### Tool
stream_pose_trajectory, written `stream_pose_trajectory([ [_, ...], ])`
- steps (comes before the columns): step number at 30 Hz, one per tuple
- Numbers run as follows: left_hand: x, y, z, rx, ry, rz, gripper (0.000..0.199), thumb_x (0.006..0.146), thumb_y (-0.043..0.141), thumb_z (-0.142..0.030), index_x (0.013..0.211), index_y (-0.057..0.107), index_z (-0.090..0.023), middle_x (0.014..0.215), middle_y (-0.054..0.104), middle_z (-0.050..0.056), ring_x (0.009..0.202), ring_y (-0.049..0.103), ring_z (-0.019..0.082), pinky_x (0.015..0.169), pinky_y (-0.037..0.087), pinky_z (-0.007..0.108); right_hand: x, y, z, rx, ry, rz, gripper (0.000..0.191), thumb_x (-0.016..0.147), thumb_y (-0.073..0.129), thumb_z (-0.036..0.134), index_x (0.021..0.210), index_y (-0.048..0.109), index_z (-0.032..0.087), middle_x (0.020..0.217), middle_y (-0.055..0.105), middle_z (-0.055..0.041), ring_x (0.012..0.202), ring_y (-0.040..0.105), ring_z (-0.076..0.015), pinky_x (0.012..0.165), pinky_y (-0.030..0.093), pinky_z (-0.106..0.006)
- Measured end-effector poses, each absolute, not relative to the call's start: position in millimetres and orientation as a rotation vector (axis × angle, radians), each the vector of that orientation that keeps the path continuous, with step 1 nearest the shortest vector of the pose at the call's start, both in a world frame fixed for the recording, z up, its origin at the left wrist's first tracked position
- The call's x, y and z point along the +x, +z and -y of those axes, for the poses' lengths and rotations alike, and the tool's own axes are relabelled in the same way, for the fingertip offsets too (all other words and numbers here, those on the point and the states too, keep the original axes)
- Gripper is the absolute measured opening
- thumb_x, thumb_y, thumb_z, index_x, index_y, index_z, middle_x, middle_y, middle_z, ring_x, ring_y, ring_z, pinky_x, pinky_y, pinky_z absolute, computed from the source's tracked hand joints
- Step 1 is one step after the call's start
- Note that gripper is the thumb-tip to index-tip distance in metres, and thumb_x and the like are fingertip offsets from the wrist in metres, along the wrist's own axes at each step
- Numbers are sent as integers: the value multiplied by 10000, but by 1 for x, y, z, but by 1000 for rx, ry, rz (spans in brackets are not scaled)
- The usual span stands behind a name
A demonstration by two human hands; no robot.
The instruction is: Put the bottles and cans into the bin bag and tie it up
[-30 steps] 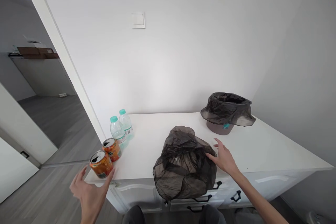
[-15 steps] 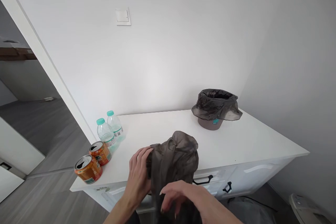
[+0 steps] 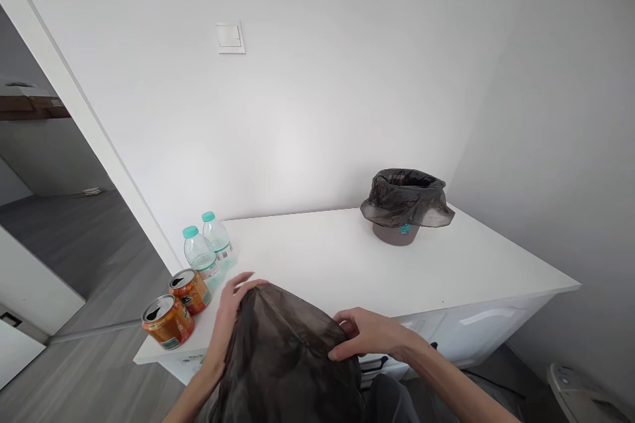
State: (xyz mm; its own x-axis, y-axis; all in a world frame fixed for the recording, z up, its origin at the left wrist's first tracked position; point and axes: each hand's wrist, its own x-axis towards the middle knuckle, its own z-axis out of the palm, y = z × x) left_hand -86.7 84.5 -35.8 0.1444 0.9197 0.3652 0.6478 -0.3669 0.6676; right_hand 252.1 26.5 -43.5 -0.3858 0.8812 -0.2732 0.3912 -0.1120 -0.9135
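A dark translucent plastic bag (image 3: 292, 357) hangs spread out at the counter's front edge, low in the view. My left hand (image 3: 233, 307) holds its upper left rim, the fingers curled over the edge. On the right side, my right hand (image 3: 364, 334) pinches the bag's rim between thumb and fingers. Whatever lies under or inside the bag is hidden. Farther back on the right stands a small brown bin (image 3: 397, 234), lined with a similar dark bag (image 3: 409, 201) folded over its rim.
Two clear bottles with teal caps (image 3: 201, 252) (image 3: 216, 235) and two opened orange cans (image 3: 169, 322) (image 3: 190, 291) stand at the left end of the white counter (image 3: 297, 244). Walls bound its back and right. Drawer handles are below its front.
The held bag has been spread wider and now covers more of the front. My left hand has moved left to its corner; my right hand has risen and taken its right rim.
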Motion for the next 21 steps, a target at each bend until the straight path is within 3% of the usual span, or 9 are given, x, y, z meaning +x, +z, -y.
stream_pose_trajectory([
  [3, -85, -4, -98, 2008, 1242, -1552, 442, 874, 543, -320, 1285, 705, -285, 1216, 651, 81, 1206, 592, 300, 1120, 448, 477, 253, -33, -30, -1344, 1605, 1599, 415, 729, 839, 479, 1041, 698, 243, 851, 683, 7, 812, 602, -169, 678, 415, -257],
  [8, -60, 81, -127, 1746, 1134, -1357, 576, 905, 541, -409, 1447, 585, -219, 1157, 722, 90, 1135, 654, 309, 1035, 521, 458, 260, -32, -41, -1237, 1470, 1283, 353, 828, 728, 468, 1072, 636, 230, 817, 670, 18, 830, 594, -177, 725, 396, -276],
  [10, -45, 108, -137, 1643, 1168, -1366, 636, 877, 553, -320, 1503, 515, -214, 1247, 700, 115, 1137, 668, 301, 1014, 544, 467, 258, -33, -45, -1207, 1398, 1136, 350, 827, 715, 458, 1069, 616, 227, 813, 679, 21, 822, 598, -174, 722, 399, -274],
  [12, -28, 122, -135, 1694, 1311, -1404, 707, 843, 549, -225, 1543, 452, -221, 1412, 608, 138, 1261, 615, 300, 1078, 513, 481, 256, -33, -48, -1219, 1335, 943, 354, 808, 712, 423, 1080, 598, 227, 803, 684, 28, 794, 598, -166, 704, 411, -267],
  [16, 4, 105, -94, 2403, 1390, -1354, 792, 816, 520, -118, 1584, 376, -249, 1638, 360, 103, 1529, 323, 330, 1239, 324, 566, 260, -38, -52, -1233, 1310, 600, 378, 735, 719, 317, 1082, 613, 210, 814, 716, 10, 793, 618, -166, 689, 460, -258],
  [21, 12, 44, -82, 3190, 572, -902, 535, 883, 515, -152, 1381, 617, -318, 1622, 439, 22, 1558, 261, 326, 1287, 139, 623, 279, -62, -55, -1218, 1318, 505, 294, 697, 718, 273, 970, 646, 194, 813, 737, -21, 770, 635, -170, 656, 491, -256],
])
